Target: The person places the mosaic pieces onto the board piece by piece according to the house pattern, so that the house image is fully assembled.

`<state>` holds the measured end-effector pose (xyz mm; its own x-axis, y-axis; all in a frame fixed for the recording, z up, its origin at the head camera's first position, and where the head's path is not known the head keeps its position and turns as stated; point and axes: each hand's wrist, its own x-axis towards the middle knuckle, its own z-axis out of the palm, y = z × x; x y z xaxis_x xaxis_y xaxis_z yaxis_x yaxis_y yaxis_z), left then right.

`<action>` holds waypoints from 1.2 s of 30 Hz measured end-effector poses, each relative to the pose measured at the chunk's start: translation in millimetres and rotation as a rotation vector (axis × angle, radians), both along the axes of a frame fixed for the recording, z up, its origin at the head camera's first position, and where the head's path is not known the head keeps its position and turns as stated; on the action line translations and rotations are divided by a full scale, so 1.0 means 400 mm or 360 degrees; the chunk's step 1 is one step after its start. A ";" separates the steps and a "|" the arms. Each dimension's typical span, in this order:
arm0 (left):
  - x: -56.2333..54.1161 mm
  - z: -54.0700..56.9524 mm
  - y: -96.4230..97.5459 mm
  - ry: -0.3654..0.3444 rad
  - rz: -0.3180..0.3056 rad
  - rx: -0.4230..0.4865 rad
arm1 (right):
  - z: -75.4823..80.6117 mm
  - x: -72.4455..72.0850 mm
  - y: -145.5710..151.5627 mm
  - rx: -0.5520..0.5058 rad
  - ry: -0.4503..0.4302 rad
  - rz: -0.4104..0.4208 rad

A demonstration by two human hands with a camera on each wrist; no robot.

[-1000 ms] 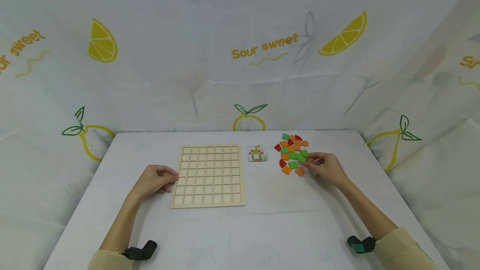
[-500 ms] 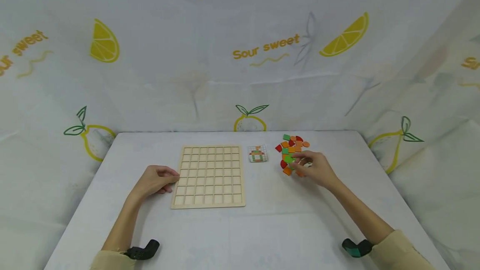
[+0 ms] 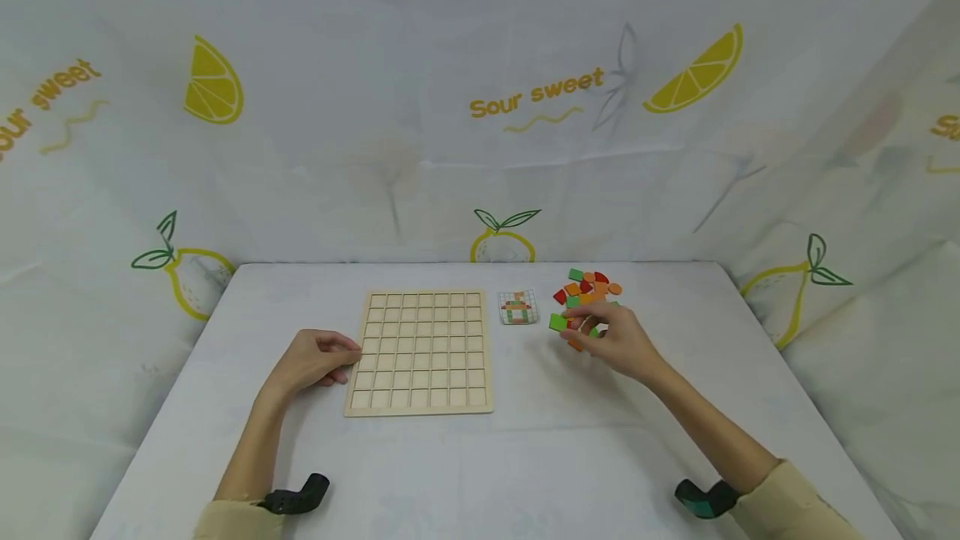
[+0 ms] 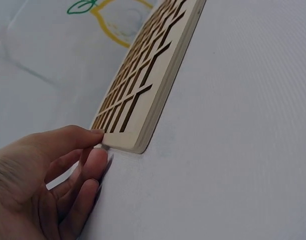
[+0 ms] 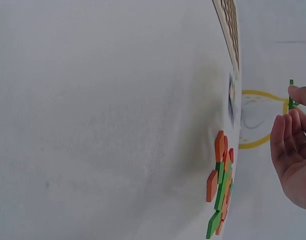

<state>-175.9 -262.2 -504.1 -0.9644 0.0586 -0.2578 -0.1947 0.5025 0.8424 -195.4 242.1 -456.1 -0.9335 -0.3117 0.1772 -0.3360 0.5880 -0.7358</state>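
Note:
A pale wooden grid board (image 3: 486,357) lies flat on the white table, its square cells bare. My left hand (image 3: 309,363) pinches the board's left edge; in the left wrist view the thumb lies on the rim (image 4: 132,137) with the other fingers curled below. Between thumb and fingertips my right hand (image 3: 621,346) holds a green square tile (image 3: 557,322), raised off the table in the right wrist view. Behind and partly under that hand is a loose pile of flat tiles (image 3: 601,288) in orange, red and green, some of them hidden by the hand.
A small picture card (image 3: 517,307) with a coloured pattern on a grid lies between the board and the pile. White cloth (image 3: 337,182) printed with lemons hangs behind the table's far edge. A dark band (image 3: 300,497) sits at the left sleeve.
My right hand has lifted the green tile from the pile and carried it left, toward the card. The left hand stays at the board's edge, and the board has not moved.

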 end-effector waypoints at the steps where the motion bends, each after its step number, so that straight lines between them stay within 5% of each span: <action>1: 0.000 0.000 0.002 0.0001 0.0000 -0.0002 | 0.000 0.001 -0.004 -0.0010 0.0009 0.0008; 11: 0.011 0.009 0.002 -0.0072 0.0053 -0.0010 | -0.001 0.014 -0.075 0.0024 0.0083 0.0066; 36: 0.002 0.000 0.005 -0.0038 0.0061 0.0001 | -0.016 0.009 -0.180 0.0014 0.0119 0.0214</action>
<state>-175.0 -260.3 -503.9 -0.9595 0.0216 -0.2810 -0.2342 0.4936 0.8376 -191.8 169.9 -462.5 -0.8674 -0.4350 0.2415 -0.4660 0.5401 -0.7009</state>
